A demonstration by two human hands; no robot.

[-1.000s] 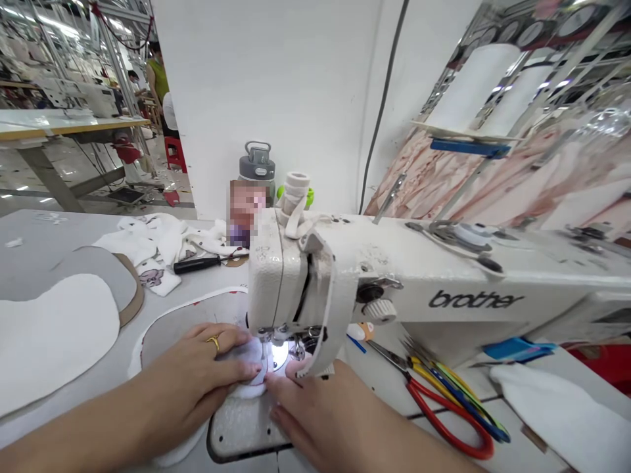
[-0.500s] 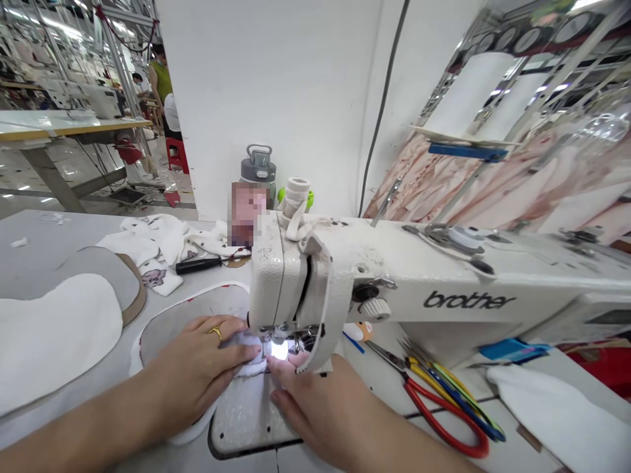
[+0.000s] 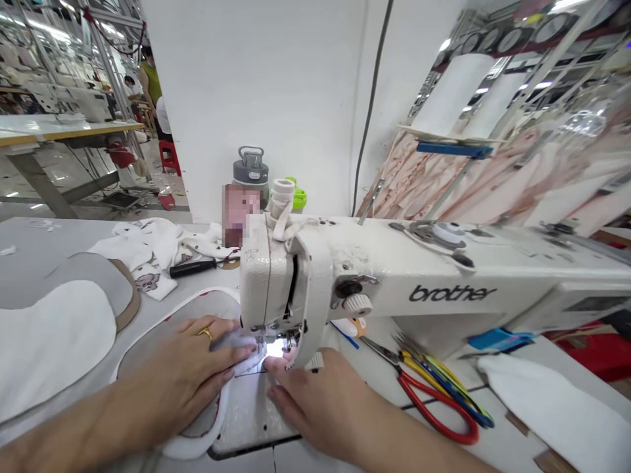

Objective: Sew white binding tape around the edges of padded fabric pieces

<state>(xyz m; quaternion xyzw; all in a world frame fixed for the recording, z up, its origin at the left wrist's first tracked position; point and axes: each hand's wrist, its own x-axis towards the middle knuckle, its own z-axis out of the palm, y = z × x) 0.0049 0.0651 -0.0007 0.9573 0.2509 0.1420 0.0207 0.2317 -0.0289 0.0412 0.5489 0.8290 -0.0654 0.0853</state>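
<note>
My left hand [image 3: 200,364], with a gold ring on one finger, lies with its fingers stretched flat on a rounded grey fabric piece [image 3: 170,328] with a white edge. Its fingertips press the cloth just left of the needle area of a white sewing machine [image 3: 419,266]. On the other side, my right hand [image 3: 320,401] rests on the machine's metal bed plate [image 3: 251,417]. Its index fingertip is beside the lit presser foot, and the thumb is apart below. The machine head partly hides the remaining right fingers. A white strip [image 3: 318,295] hangs down the front of the head.
Red-handled scissors [image 3: 438,407] and other cutters lie right of my right hand. At left are white fabric panels [image 3: 54,341], a black-handled tool [image 3: 194,268] and crumpled white cloth [image 3: 142,240]. A bottle [image 3: 251,171] stands behind the machine. People sit or stand far left.
The view has shifted slightly right. The grey piece has moved left and toward me under my left hand, and more of its white edge shows at the front. My right hand has barely moved.
</note>
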